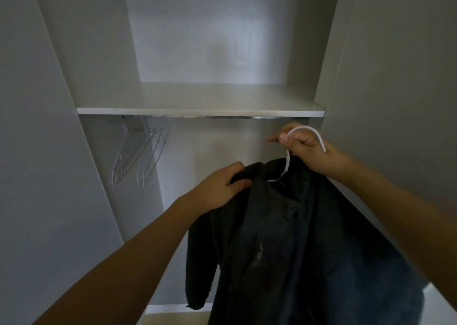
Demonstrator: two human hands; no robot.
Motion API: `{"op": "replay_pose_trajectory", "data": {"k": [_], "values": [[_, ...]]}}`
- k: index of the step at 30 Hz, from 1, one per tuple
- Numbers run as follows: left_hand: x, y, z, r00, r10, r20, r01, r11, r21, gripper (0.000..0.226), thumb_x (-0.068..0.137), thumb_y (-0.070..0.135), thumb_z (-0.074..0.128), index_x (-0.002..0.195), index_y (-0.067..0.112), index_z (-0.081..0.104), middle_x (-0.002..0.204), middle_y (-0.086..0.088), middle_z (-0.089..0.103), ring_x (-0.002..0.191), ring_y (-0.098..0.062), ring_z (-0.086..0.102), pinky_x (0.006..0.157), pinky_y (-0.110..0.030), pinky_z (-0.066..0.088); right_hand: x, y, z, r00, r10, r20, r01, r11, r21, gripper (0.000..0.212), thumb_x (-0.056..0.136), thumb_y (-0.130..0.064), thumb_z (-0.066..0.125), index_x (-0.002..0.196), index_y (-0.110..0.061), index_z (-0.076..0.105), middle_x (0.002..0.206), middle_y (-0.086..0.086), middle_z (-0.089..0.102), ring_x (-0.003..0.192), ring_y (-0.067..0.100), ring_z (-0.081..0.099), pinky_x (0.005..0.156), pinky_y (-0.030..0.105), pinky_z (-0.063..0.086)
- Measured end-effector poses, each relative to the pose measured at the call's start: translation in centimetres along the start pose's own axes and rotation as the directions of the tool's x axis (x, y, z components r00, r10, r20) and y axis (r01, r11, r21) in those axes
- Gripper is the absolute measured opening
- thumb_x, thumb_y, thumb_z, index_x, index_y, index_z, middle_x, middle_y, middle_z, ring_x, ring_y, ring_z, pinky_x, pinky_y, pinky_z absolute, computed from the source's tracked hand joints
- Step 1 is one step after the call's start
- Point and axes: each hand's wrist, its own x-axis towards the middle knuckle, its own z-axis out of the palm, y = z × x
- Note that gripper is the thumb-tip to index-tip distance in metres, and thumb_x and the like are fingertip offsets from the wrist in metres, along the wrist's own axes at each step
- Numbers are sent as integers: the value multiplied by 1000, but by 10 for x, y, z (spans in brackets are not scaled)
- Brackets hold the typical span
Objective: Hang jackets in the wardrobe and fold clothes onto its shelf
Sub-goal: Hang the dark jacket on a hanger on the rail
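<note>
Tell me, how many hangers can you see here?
About 4. One white hanger is gripped by the right hand, carrying the dark jacket. Roughly three clear hangers hang overlapping on the rail at left; the exact number is uncertain.

This looks like a bedroom or dressing area of a home: a tall built-in wardrobe of pale grey panels (64, 82), its flat white shelf (197, 112) above a chrome hanging rail (222, 117), where several clear plastic hangers (141, 156) hang, dimly lit.
</note>
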Motion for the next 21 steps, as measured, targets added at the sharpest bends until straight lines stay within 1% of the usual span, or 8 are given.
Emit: {"op": "replay_pose_trajectory", "data": {"k": [3, 5, 7, 10, 13, 16, 18, 21], "values": [[-1, 7, -6, 991, 86, -104, -78, 994, 83, 17, 98, 42, 51, 83, 38, 45, 72, 13, 55, 69, 6, 54, 59, -8, 37, 2, -4, -7, 978, 198, 68, -205, 973, 107, 46, 89, -66, 40, 101, -31, 68, 99, -25, 66, 86, 9, 66, 75, 29, 54], [-1, 8, -11, 979, 108, -170, -85, 987, 137, 16, 98, 41, 52, 84, 34, 45, 72, 11, 55, 68, 6, 53, 58, -9, 36, -2, 0, -5, 909, 346, 231, -373, 924, 85, 50, 80, -80, 42, 108, -46, 65, 98, -22, 68, 93, 5, 65, 82, 25, 52], [-3, 4, -15, 966, 110, -235, -70, 982, 176, 16, 98, 39, 51, 90, 26, 48, 72, 9, 55, 68, 3, 53, 58, -10, 36, -8, 4, 6, 838, 440, 322, -455, 890, -33, 39, 74, -77, 47, 98, -54, 66, 97, -28, 68, 95, -6, 63, 83, 17, 45], [-11, -5, -19, 947, 151, -282, -65, 954, 292, 18, 98, 35, 52, 93, 18, 51, 71, 9, 52, 65, -4, 51, 60, -16, 38, -4, 12, 29, 847, 490, 207, -502, 865, 4, 35, 92, -57, 46, 94, -34, 72, 93, -13, 72, 90, 5, 67, 86, 22, 47], [-23, -17, -19, 945, 174, -277, -81, 944, 320, 11, 98, 22, 54, 89, 20, 48, 78, 12, 47, 73, -13, 51, 70, -28, 42, 13, 13, 58, 886, 459, 67, -464, 874, 147, 36, 103, -32, 39, 89, -18, 70, 83, -3, 70, 82, 10, 63, 78, 16, 48], [-44, -44, -24, 944, 206, -258, -90, 912, 400, 24, 93, 11, 60, 80, 19, 42, 89, 7, 45, 72, -10, 45, 68, -21, 40, 24, 20, 92, 862, 503, -60, -476, 845, 245, 41, 104, -30, 37, 80, -12, 64, 71, 3, 64, 73, 17, 59, 78, 28, 47], [-59, -69, -36, 963, 112, -247, 1, 909, 417, 31, 89, 9, 63, 77, 22, 38, 95, 8, 44, 69, -3, 43, 65, -17, 36, 33, 27, 116, 826, 558, -82, -501, 793, 348, 43, 104, -31, 37, 73, -11, 59, 60, 3, 59, 69, 20, 60, 80, 36, 47], [-74, -98, -67, 927, -353, -127, 373, 904, 209, 26, 88, 20, 64, 97, 24, 41, 94, 6, 50, 74, -7, 52, 64, -21, 43, 51, 39, 143, 761, 645, -73, -546, 697, 466, 44, 103, -33, 39, 67, -12, 51, 44, -5, 52, 62, 18, 60, 76, 33, 48]]}}
